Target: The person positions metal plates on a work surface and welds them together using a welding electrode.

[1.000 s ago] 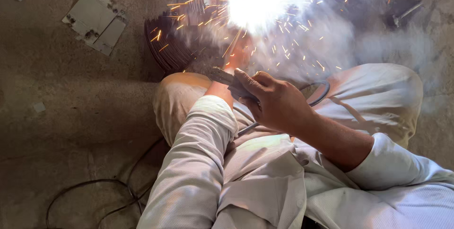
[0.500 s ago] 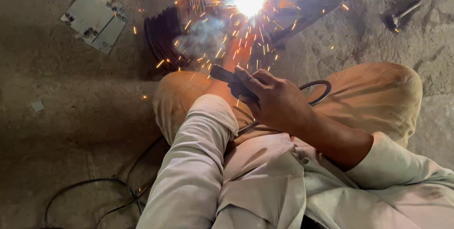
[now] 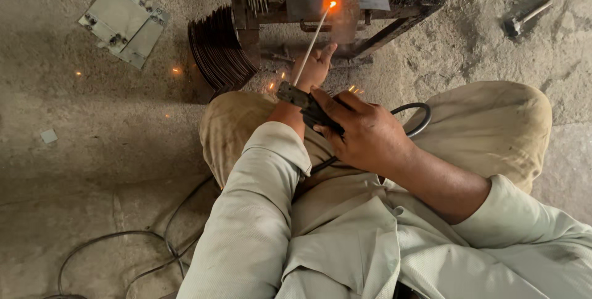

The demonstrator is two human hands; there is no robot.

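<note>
A black clamp holder [image 3: 308, 106] is gripped tight by the right hand [image 3: 364, 132]. Its thin straight rod [image 3: 311, 45] is steadied by the left hand [image 3: 313, 67], fingers curled. The glowing tip [image 3: 332, 4] touches a rusty metal frame [image 3: 345, 3].

premises are identified as a small metalworking workshop, with work carried out at ground level. a bare, gritty concrete floor [image 3: 92, 151] is observed. a rusted steel frame [image 3: 345, 9] is being welded with a stick electrode [image 3: 311, 43], its tip glowing orange. a stack of thin metal plates [image 3: 219, 49], a loose sheet-metal piece [image 3: 123, 21], a hammer [image 3: 524, 18] and a trailing cable [image 3: 135, 249] are noted on the floor.
</note>
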